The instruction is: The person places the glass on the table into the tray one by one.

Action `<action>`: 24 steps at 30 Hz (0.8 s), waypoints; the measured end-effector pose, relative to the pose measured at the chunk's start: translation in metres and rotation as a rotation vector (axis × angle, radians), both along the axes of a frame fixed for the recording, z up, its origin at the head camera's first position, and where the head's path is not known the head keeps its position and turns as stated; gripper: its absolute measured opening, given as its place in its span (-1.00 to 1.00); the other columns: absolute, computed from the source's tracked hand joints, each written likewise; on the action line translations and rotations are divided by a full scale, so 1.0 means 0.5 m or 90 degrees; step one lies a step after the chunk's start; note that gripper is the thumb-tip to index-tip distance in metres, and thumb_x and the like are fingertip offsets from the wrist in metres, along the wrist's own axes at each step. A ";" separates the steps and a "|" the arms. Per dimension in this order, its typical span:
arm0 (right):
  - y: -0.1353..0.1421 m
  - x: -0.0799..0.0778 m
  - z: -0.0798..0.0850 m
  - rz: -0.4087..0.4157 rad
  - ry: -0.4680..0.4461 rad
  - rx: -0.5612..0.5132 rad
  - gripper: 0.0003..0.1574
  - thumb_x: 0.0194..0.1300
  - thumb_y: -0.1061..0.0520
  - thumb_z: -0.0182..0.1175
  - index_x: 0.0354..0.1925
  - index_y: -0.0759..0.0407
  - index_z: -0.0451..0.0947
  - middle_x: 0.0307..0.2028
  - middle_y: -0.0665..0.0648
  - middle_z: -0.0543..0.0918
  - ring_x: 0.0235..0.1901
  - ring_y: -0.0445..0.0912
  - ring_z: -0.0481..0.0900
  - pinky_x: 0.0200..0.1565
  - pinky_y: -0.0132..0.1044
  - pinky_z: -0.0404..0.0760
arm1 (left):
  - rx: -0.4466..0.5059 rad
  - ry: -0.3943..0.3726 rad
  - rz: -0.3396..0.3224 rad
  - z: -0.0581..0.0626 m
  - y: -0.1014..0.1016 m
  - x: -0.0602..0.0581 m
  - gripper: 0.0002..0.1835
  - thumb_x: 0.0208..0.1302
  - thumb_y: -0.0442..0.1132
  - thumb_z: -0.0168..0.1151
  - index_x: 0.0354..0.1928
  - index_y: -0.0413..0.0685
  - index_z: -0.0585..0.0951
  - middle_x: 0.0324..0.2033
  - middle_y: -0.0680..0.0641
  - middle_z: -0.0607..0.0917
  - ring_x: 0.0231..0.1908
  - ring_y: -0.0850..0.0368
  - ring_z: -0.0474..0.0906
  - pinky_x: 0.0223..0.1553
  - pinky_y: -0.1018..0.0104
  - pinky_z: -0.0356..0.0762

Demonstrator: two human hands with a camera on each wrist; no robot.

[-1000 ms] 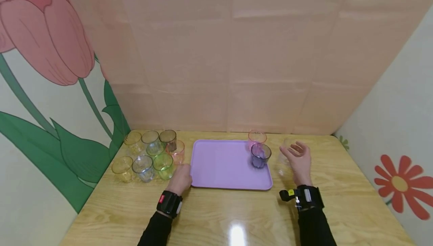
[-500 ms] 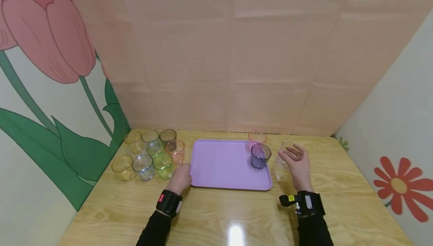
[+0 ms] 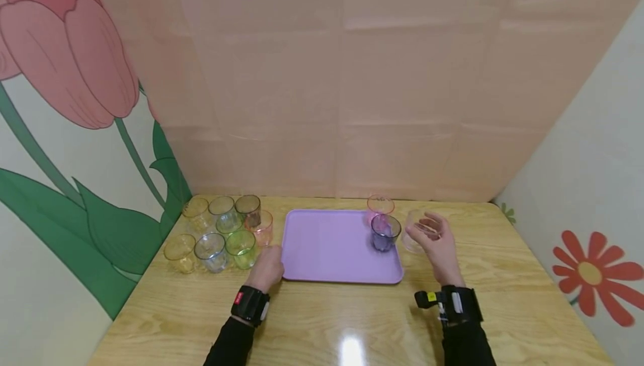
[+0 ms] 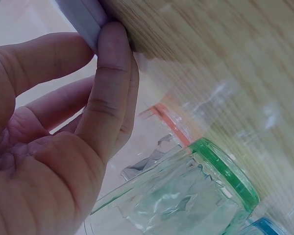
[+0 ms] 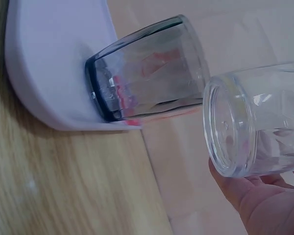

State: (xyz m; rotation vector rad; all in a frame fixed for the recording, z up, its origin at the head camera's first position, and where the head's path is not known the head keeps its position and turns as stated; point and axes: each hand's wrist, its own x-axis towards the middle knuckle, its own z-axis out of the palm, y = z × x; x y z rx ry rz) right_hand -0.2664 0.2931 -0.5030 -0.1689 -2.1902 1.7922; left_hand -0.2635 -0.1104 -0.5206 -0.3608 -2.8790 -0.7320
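My left hand (image 3: pixel 266 270) pinches the front left edge of a lilac tray (image 3: pixel 327 248); in the left wrist view, thumb and fingers meet on the tray's rim (image 4: pixel 83 22). With its fingers around a clear cup (image 3: pixel 412 237), my right hand (image 3: pixel 439 246) is just right of the tray. That clear cup (image 5: pixel 279 117) is raised in the right wrist view, its base showing. On the tray's right side stands a smoky dark cup (image 3: pixel 386 236). Behind it, a pink cup (image 3: pixel 380 205) is at the back right corner, partly hidden.
Left of the tray, several coloured cups stand close together, among them a green cup (image 3: pixel 241 251), a blue cup (image 3: pixel 212 254), an orange cup (image 3: pixel 263 232) and a yellow cup (image 3: pixel 180 254). The wooden table (image 3: pixel 312 321) meets a covered wall (image 3: pixel 342 131) at the back.
My right hand has moved left toward the tray with the clear cup. My left hand stays at the tray's edge, and the tray and other cups keep their places.
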 end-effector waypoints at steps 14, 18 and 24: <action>-0.002 0.024 0.038 0.194 -0.053 0.099 -0.09 0.27 -0.02 0.34 0.41 0.17 0.12 0.21 0.37 0.45 -0.04 -0.27 0.57 -0.06 -0.42 0.58 | 0.006 -0.012 0.003 0.002 -0.001 0.000 -0.83 -0.05 -0.59 0.06 -0.57 -0.22 0.54 -0.55 -0.15 0.62 -0.48 -0.05 0.59 -0.45 0.10 0.55; 0.003 0.031 0.042 0.226 -0.068 0.136 -0.13 0.25 -0.01 0.36 0.36 0.19 0.17 0.19 0.35 0.51 0.07 -0.03 0.55 -0.04 -0.31 0.60 | 0.002 -0.016 0.004 0.003 -0.001 -0.001 -0.83 -0.04 -0.59 0.06 -0.55 -0.23 0.56 -0.54 -0.14 0.62 -0.48 -0.03 0.58 -0.44 0.11 0.55; 0.007 0.035 0.038 0.315 -0.099 0.160 -0.05 0.14 0.03 0.44 0.35 0.13 0.16 0.20 0.39 0.49 0.19 0.29 0.47 -0.02 -0.08 0.66 | 0.000 -0.009 0.002 0.000 -0.001 -0.003 -0.84 -0.06 -0.60 0.07 -0.53 -0.25 0.57 -0.54 -0.15 0.63 -0.48 -0.02 0.58 -0.44 0.11 0.55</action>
